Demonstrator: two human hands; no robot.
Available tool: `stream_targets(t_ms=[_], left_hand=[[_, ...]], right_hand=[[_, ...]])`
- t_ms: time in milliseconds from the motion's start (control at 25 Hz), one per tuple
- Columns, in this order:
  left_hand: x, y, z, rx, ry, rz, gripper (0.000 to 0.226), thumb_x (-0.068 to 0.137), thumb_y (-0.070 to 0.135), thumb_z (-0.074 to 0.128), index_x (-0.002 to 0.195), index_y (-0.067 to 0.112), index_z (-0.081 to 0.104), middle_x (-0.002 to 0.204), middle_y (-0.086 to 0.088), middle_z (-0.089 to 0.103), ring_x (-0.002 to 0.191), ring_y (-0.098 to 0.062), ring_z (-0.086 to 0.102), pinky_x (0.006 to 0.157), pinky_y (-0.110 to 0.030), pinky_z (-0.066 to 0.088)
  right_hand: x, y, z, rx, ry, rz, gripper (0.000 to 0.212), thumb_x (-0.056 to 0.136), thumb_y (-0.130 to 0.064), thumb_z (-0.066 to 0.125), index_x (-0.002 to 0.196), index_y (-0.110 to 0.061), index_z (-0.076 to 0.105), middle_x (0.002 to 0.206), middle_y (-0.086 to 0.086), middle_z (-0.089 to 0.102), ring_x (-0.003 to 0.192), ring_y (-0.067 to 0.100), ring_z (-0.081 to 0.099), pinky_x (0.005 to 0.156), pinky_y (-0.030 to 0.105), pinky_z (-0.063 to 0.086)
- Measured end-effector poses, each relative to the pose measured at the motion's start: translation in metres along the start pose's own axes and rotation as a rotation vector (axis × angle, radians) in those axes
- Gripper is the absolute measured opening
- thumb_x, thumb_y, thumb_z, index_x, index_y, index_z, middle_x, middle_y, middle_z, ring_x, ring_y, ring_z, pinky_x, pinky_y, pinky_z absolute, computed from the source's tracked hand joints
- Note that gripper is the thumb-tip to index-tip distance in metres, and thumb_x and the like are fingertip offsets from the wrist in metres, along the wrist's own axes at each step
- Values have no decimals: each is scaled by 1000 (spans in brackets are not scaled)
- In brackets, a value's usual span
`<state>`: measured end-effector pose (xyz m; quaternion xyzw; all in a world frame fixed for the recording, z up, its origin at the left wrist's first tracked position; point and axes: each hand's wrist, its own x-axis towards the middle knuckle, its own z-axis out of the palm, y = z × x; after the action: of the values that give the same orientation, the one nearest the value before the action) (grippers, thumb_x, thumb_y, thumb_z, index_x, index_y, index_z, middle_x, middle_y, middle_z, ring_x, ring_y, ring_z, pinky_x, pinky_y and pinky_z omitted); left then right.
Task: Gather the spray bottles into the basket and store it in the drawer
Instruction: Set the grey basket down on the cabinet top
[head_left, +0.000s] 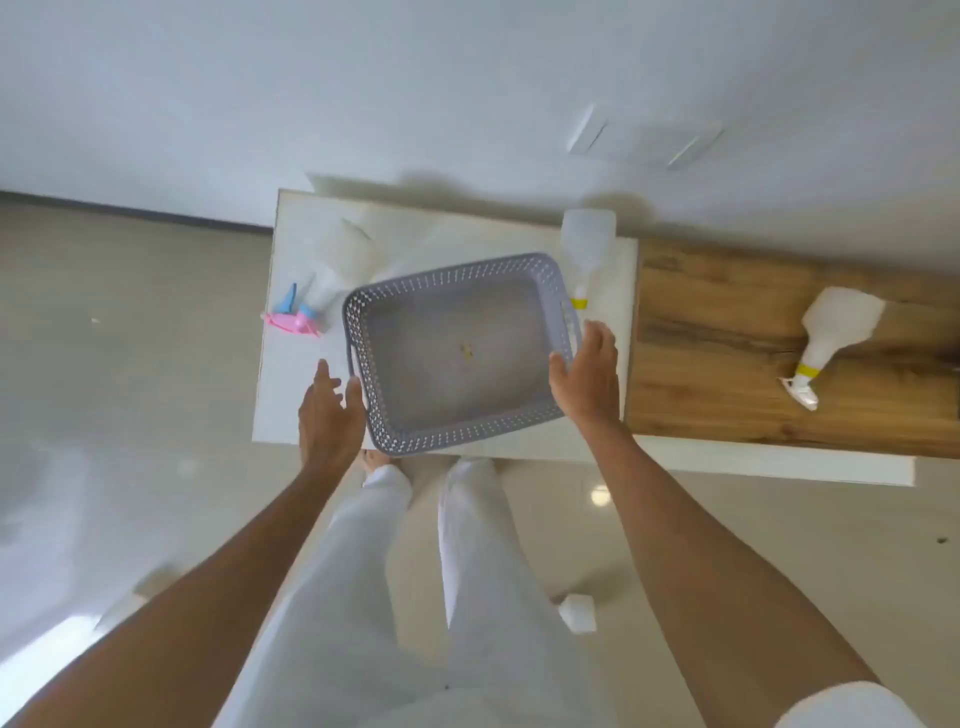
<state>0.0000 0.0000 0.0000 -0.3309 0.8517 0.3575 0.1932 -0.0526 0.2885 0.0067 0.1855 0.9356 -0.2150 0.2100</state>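
Observation:
An empty grey perforated basket (363, 332) lies on the white cabinet top (291, 395), its near edge hanging slightly over the front. My left hand (327, 415) is at the basket's left handle side, fingers apart, thumb touching the rim. My right hand (587, 374) rests flat against the basket's right end, fingers extended. A clear spray bottle with a pink and blue head (317, 301) lies left of the basket. One white bottle with a yellow collar (584, 249) lies just right of the basket. Another white bottle with a yellow collar (831, 332) lies on the wooden top.
A wooden surface (727, 364) adjoins the white cabinet on the right. My legs in white trousers (395, 545) stand in front of the cabinet. A small white object (577, 613) lies on the glossy floor. The wall runs behind the furniture.

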Motion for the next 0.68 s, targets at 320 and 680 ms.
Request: stream_targets(t_ms=[320, 680], left_hand=[[37, -14, 44, -192, 92, -196, 33, 101, 31, 41, 120, 13, 63, 103, -10, 75, 91, -20, 67, 94, -31, 48], [70, -11, 48, -670, -122, -322, 42, 108, 28, 32, 87, 11, 63, 66, -6, 57, 55, -16, 51, 60, -28, 47]], right_hand=[[59, 31, 33, 220, 24, 84, 35, 105, -24, 50, 131, -2, 60, 127, 19, 63, 123, 33, 57, 99, 29, 39], [101, 31, 45, 579, 58, 268, 41, 109, -35, 39, 85, -18, 67, 66, -1, 64, 56, 11, 59, 66, 31, 52]])
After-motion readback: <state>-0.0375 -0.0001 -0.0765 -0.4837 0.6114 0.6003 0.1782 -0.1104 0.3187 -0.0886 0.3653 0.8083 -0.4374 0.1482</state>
